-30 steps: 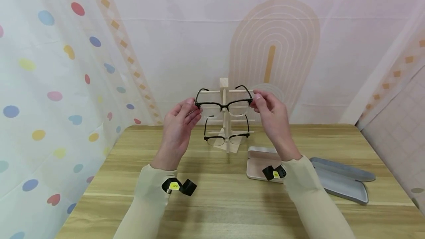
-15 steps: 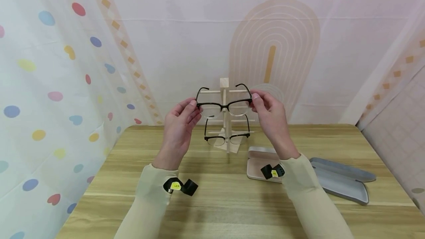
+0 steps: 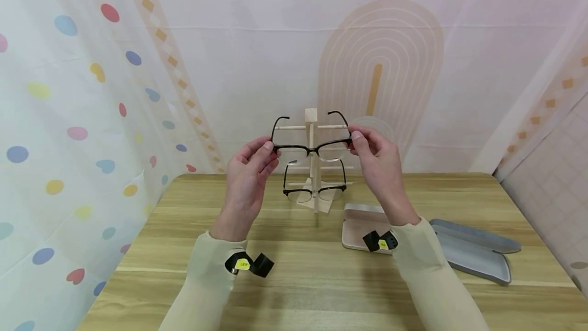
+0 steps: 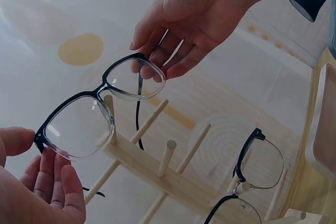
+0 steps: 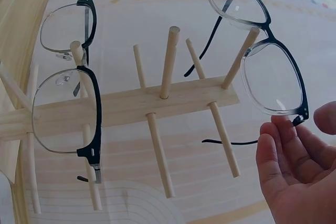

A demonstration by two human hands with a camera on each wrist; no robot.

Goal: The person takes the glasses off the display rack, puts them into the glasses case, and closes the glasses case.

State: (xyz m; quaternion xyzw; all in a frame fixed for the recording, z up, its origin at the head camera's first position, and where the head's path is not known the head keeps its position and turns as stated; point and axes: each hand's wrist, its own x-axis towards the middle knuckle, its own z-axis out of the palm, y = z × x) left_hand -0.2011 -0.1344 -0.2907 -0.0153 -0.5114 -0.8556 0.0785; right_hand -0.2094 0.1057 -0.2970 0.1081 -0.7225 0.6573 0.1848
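Both hands hold a pair of eyeglasses [image 3: 292, 146] with a black upper rim and clear lower rim, temples unfolded. My left hand [image 3: 245, 180] pinches one hinge corner between thumb and fingers. At the opposite corner, my right hand [image 3: 379, 165] does the same. The bridge is right at the tip of the top nose peg [image 5: 249, 51] of a wooden glasses stand [image 3: 311, 115]. In the head view the temple tips show above the stand's top crossbar. Lower on the stand hang half-rim eyeglasses [image 3: 332, 188], their bridge on a peg.
A pale pink-lined glasses case [image 3: 351, 231] lies open on the wooden table [image 3: 303, 290], partly behind the right forearm. Further right is a grey-blue glasses case [image 3: 480, 257], also open. A patterned curtain [image 3: 257, 65] hangs close behind the stand.
The held eyeglasses have tilted slightly: their temple tips have risen above the top crossbar, while the front has dropped a little. Both hands keep their pinch, and the right has shifted slightly rightward since half a second ago.
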